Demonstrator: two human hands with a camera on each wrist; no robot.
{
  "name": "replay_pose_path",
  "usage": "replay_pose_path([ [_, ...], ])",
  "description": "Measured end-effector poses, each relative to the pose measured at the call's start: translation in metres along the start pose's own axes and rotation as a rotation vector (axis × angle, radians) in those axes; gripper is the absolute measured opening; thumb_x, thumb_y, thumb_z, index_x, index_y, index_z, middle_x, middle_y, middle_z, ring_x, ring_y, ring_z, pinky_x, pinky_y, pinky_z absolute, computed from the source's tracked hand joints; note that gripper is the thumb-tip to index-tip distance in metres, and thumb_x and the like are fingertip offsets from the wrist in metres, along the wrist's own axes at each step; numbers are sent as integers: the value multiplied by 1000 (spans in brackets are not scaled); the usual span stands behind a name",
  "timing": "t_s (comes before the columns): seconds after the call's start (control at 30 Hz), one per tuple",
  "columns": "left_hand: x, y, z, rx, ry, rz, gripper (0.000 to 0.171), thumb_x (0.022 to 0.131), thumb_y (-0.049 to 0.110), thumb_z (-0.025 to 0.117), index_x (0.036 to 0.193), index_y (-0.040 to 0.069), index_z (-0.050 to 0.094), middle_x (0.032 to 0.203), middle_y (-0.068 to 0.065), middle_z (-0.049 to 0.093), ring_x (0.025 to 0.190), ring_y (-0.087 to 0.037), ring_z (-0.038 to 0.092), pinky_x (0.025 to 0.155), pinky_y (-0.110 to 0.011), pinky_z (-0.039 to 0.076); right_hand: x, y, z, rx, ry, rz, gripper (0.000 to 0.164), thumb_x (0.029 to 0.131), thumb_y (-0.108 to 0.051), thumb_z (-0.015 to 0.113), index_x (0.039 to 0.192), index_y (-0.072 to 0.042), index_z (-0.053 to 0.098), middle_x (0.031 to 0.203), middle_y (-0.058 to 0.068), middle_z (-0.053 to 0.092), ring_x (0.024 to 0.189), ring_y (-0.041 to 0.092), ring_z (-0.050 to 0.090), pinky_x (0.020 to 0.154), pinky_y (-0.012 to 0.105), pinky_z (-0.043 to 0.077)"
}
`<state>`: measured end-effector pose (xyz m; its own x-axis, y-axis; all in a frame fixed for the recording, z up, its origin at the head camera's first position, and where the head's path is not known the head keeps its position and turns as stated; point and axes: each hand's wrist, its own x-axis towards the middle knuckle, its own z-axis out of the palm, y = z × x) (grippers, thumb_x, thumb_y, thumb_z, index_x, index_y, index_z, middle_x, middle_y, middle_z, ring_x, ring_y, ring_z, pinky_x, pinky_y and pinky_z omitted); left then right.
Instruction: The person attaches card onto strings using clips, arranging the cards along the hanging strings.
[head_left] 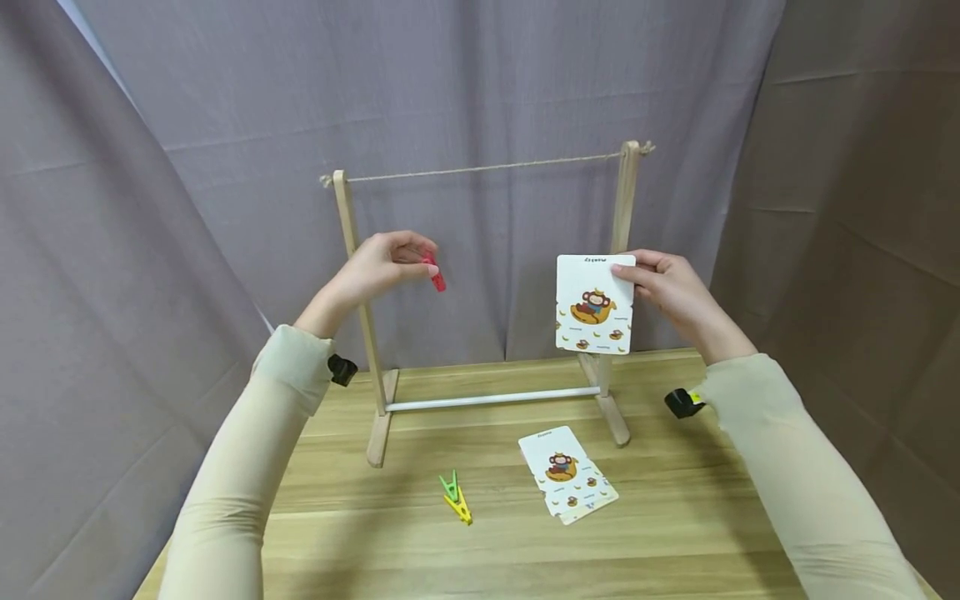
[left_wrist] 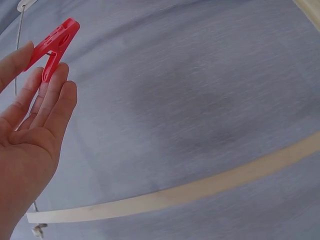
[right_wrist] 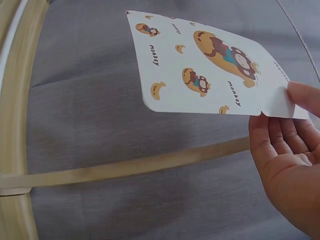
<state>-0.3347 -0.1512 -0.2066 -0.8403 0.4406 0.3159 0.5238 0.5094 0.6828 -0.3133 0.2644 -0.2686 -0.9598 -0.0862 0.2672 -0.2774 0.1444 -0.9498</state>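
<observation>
My left hand (head_left: 386,265) pinches a red clothespin (head_left: 437,277) between thumb and fingers, in front of the left post of a wooden rack. In the left wrist view the clothespin (left_wrist: 56,45) points its closed end up and away from the fingertips. My right hand (head_left: 663,283) holds a white card (head_left: 592,321) with a monkey-and-banana print by its upper right edge, thumb on the front. The card hangs upright before the right post, below a twine line (head_left: 480,169). From the right wrist, fingers show behind the card (right_wrist: 200,70).
More printed cards (head_left: 562,475) lie stacked on the wooden table (head_left: 337,533). Left of them are a green clothespin (head_left: 451,486) and a yellow clothespin (head_left: 459,507), touching. A white bar (head_left: 491,400) joins the rack's feet. Grey curtain (head_left: 487,83) hangs close behind.
</observation>
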Motion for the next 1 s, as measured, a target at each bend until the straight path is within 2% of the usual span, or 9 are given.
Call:
replay_pose_path([
  [0.2,6,9,-5,3,4,13,36,92,22,77,125,10,67,110,-8,74,106,-16,68,96,-38,51,8,-15,7,9,-3,-29,20,97,-26,70,111,-12,72,93,-9,73,85,7,66,81,21,52],
  [0.4,9,19,-13,6,22,31,36,92,20,77,124,8,67,110,-9,74,107,-17,68,95,-36,51,16,-30,14,1,-7,-65,19,97,-25,70,111,-12,72,93,-9,74,84,7,66,79,20,52],
  [0.7,9,29,-24,-56,46,56,37,91,18,77,125,7,66,112,-10,73,106,-16,68,96,-34,51,24,-41,22,88,-8,-111,8,96,-13,71,103,-13,75,90,-4,75,78,8,69,73,20,56],
  [1.0,7,28,-26,-32,37,62,39,91,20,77,126,7,66,113,-9,73,107,-16,68,98,-35,51,39,-49,34,31,-47,-126,24,97,-21,71,115,-6,70,95,-5,74,85,9,68,81,21,54],
])
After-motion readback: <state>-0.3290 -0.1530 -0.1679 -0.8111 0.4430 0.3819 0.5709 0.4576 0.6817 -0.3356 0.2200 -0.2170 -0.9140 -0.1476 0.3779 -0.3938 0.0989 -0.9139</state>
